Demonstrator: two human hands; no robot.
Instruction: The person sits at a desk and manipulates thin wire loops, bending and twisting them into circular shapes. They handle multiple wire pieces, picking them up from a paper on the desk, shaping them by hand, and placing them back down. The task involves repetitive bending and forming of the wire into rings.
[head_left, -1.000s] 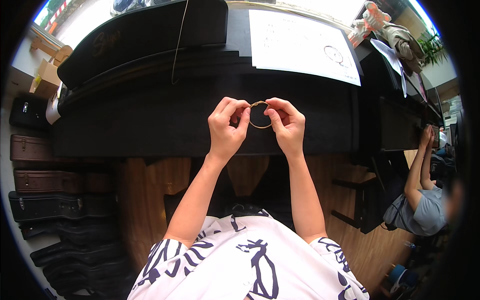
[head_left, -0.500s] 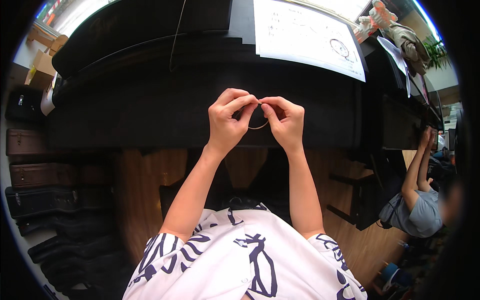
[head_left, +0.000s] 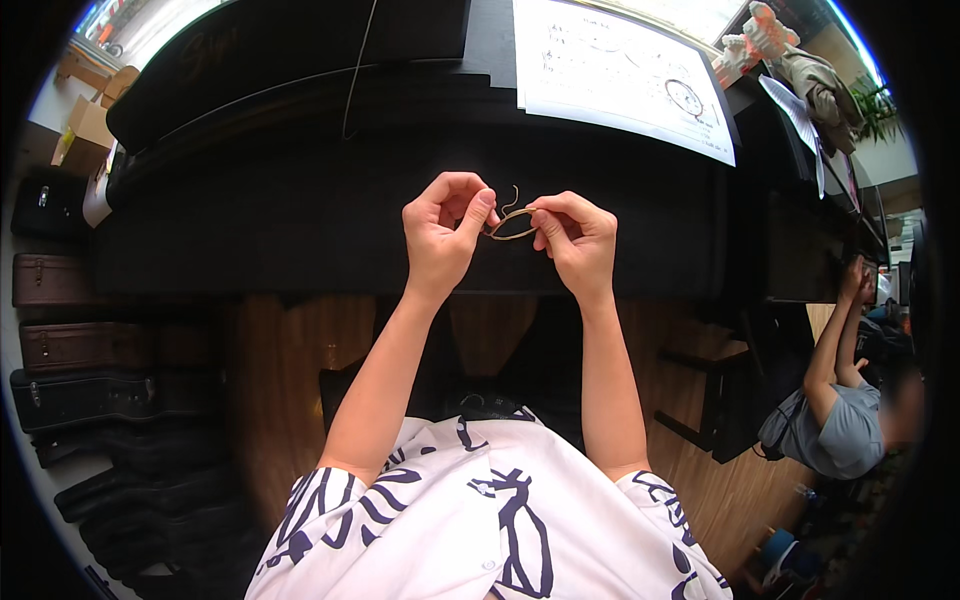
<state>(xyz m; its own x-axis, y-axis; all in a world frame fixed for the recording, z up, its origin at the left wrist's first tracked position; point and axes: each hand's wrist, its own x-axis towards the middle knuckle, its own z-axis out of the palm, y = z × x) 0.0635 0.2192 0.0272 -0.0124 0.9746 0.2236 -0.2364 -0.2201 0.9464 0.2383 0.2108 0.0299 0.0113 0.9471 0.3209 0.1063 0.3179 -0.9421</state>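
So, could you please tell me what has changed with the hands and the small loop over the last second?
The thin brown loop has flattened from a round ring into a narrow oval, and a loose curled end now sticks up from it. The left hand and right hand pinch it from either side as before, above the closed black piano.

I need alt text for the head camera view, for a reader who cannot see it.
Two bare hands, left hand and right hand, pinch a thin brownish wire loop between their fingertips above a closed black piano. A white printed sheet lies on the piano top, and another person sits at the right edge.
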